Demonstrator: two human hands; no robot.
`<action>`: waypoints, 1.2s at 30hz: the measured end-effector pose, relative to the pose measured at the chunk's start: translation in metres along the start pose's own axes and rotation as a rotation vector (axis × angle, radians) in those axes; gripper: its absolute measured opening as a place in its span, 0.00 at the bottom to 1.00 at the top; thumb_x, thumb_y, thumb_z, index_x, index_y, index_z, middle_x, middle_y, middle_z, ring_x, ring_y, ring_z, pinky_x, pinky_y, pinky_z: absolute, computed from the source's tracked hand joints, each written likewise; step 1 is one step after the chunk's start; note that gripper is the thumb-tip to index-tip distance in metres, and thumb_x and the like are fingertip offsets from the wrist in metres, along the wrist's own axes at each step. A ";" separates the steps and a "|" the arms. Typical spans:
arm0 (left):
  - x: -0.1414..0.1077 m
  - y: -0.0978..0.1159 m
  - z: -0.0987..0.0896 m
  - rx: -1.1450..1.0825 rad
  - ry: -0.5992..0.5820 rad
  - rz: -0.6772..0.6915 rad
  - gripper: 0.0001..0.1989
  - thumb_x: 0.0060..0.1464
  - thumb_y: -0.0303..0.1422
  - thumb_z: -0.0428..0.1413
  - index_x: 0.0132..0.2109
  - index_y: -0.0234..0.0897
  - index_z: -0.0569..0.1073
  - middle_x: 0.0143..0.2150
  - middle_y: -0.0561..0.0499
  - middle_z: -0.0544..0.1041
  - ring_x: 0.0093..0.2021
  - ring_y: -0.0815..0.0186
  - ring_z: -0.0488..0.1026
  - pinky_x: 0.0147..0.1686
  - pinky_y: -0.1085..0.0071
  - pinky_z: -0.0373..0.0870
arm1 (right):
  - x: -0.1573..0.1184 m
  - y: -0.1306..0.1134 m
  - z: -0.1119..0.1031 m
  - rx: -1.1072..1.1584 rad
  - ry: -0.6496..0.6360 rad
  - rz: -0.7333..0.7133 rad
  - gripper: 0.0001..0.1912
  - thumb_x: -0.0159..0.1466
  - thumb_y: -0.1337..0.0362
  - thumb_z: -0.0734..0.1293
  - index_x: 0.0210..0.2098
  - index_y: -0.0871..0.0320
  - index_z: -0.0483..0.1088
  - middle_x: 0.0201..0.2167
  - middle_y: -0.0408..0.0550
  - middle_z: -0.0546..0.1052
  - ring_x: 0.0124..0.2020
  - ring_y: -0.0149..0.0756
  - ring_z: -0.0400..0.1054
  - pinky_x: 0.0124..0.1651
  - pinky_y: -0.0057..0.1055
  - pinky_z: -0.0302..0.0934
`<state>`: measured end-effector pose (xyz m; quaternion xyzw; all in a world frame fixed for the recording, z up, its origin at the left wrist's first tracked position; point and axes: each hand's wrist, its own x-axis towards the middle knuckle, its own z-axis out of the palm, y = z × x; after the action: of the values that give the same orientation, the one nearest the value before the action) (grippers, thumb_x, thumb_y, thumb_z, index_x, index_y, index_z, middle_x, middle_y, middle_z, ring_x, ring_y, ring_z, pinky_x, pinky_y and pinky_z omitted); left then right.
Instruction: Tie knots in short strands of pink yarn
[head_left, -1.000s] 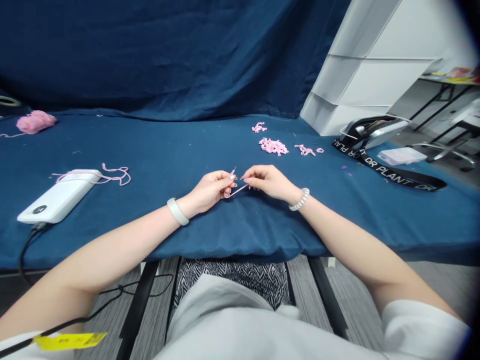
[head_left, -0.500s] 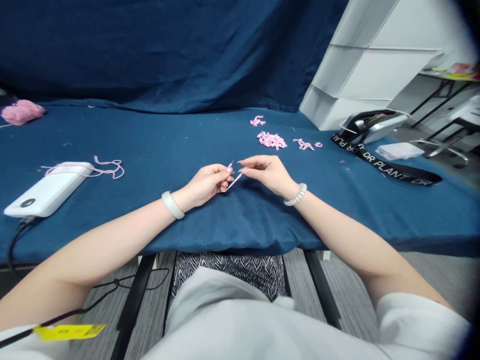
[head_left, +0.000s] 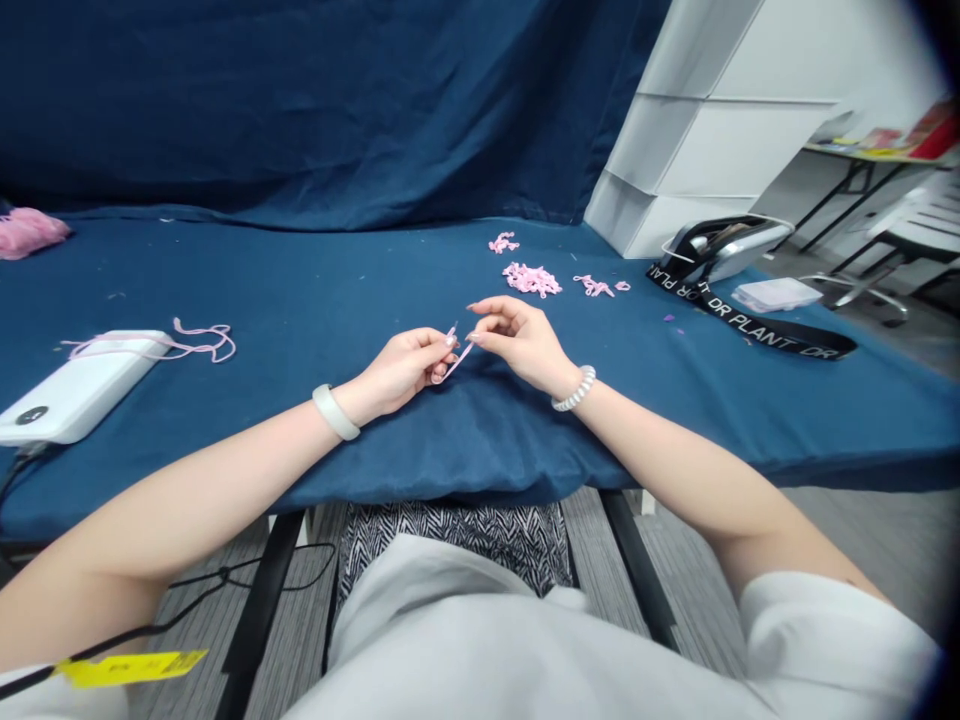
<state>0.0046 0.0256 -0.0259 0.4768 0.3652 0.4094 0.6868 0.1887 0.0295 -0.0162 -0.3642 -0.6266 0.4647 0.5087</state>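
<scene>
A short length of pink cord (head_left: pixel 457 362) runs between my two hands, just above the front of the blue-covered table. My left hand (head_left: pixel 412 370) pinches it, and a bit of the cord sticks up past the thumb. My right hand (head_left: pixel 519 340) grips the other end between thumb and finger, with its other fingers curved above. Beyond the right hand lies a heap of small pink cord pieces (head_left: pixel 532 280). A smaller group of pink pieces (head_left: pixel 502 243) sits behind the heap, and a few looped pieces (head_left: pixel 594 287) lie to its right.
On the left a white power bank (head_left: pixel 90 385) has a loose pink cord (head_left: pixel 202 343) across it. A pink yarn bundle (head_left: pixel 31 233) sits far left. At right are a black bag (head_left: pixel 731 250) with a lettered strap (head_left: pixel 780 333), a small clear box (head_left: pixel 776 293) and white boxes (head_left: pixel 697 140).
The view has shifted slightly to the right. My right hand's upper fingers have lifted and spread a little, while both hands keep hold of the pink cord.
</scene>
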 end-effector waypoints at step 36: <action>-0.015 0.001 0.010 -0.043 -0.168 -0.017 0.13 0.44 0.37 0.68 0.30 0.30 0.76 0.15 0.56 0.66 0.18 0.77 0.62 0.23 0.79 0.62 | -0.021 -0.005 0.014 -0.029 0.086 -0.188 0.12 0.53 0.63 0.75 0.36 0.59 0.73 0.31 0.44 0.78 0.32 0.29 0.74 0.39 0.29 0.70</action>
<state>0.0077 0.0084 -0.0202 0.4917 0.3015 0.3700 0.7283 0.1799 0.0058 -0.0179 -0.3306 -0.6423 0.3897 0.5712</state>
